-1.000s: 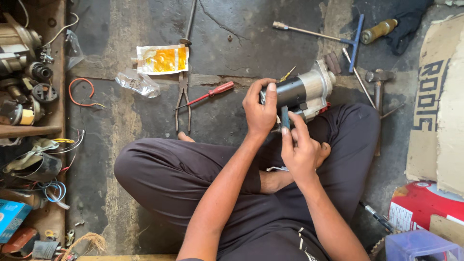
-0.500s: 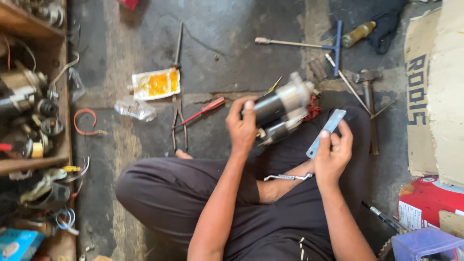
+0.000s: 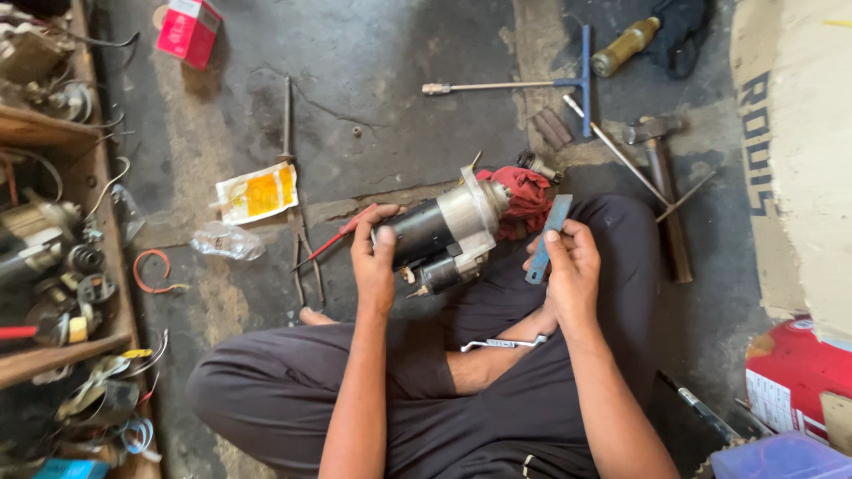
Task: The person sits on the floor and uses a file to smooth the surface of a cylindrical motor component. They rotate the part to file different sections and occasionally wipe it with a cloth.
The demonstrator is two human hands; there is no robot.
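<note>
I sit cross-legged on a concrete floor. My left hand (image 3: 374, 257) grips a black and silver starter motor (image 3: 444, 232) held above my lap, its silver end pointing away from me. My right hand (image 3: 572, 269) holds a flat blue-grey metal strip (image 3: 548, 238) beside the motor, apart from it. A red rag (image 3: 522, 200) lies just behind the motor. A small silver wrench (image 3: 501, 342) rests on my leg.
On the floor: a red-handled screwdriver (image 3: 333, 239), pliers (image 3: 302, 266), a blue T-handle wrench (image 3: 524, 84), a hammer (image 3: 666, 191), a yellow packet (image 3: 257, 192), a red box (image 3: 188, 31). Motor parts and wires crowd wooden shelves (image 3: 53, 266) at left. Cardboard (image 3: 799, 151) lies at right.
My right hand came off the motor and moved right, now holding the metal strip. My left hand keeps the motor, which has tilted. The camera view moved closer and shifted.
</note>
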